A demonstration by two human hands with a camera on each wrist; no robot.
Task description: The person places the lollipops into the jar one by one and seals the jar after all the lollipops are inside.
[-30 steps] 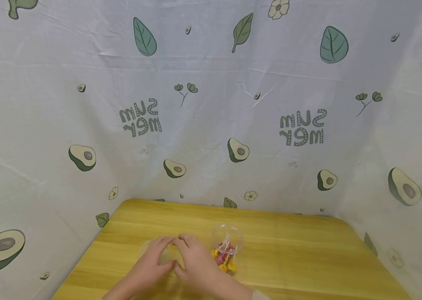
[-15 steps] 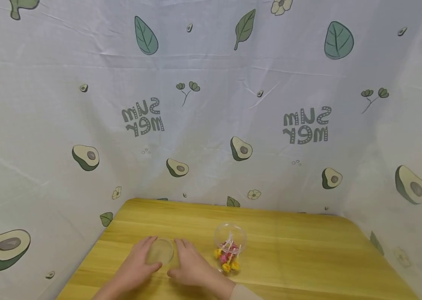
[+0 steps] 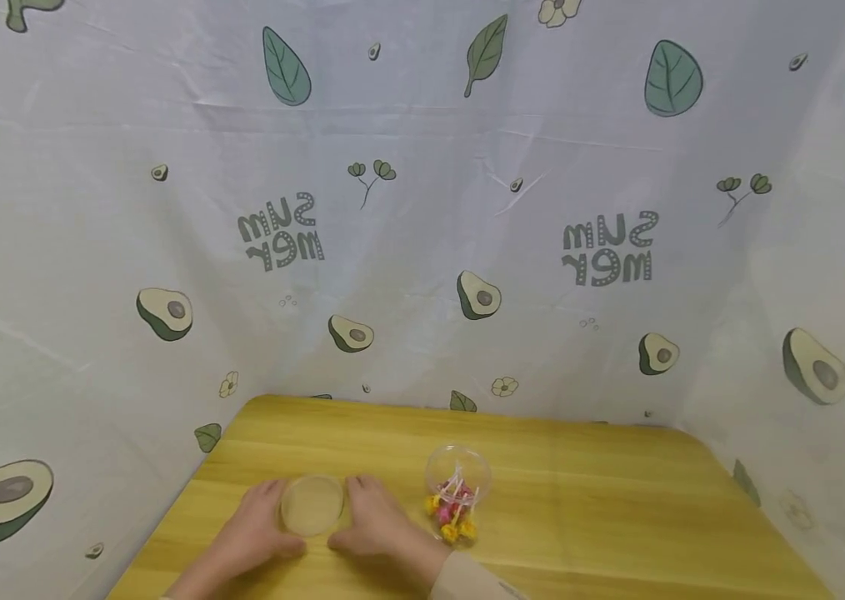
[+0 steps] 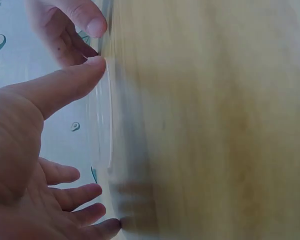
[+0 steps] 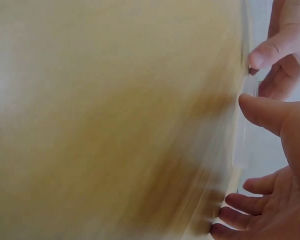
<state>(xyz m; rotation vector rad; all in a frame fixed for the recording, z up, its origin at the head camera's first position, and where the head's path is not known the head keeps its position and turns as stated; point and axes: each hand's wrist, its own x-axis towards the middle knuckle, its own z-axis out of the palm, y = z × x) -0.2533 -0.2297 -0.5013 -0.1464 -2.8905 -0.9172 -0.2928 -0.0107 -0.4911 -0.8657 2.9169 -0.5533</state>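
Note:
A clear round lid or shallow dish (image 3: pixel 312 505) lies flat on the wooden table, between both hands. My left hand (image 3: pixel 257 527) is at its left side, with thumb and fingers apart in the left wrist view. On the other side is my right hand (image 3: pixel 373 518), its fingers also spread around the rim. In the right wrist view the clear piece (image 5: pixel 241 145) shows edge-on between thumb and fingers; whether the fingertips touch it I cannot tell. Right of the hands stands a clear plastic tub (image 3: pixel 458 450) with several lollipops (image 3: pixel 455 510) in yellow, pink and red, white sticks upward.
The yellow wood-grain table (image 3: pixel 595 500) extends to the right of the tub. A pale curtain (image 3: pixel 407 250) printed with avocados and leaves hangs behind the table and along both sides.
The hands, which were close together over the clear round piece with fingertips nearly meeting, have moved apart to its two sides. The piece now shows whole on the table. The tub has stayed put.

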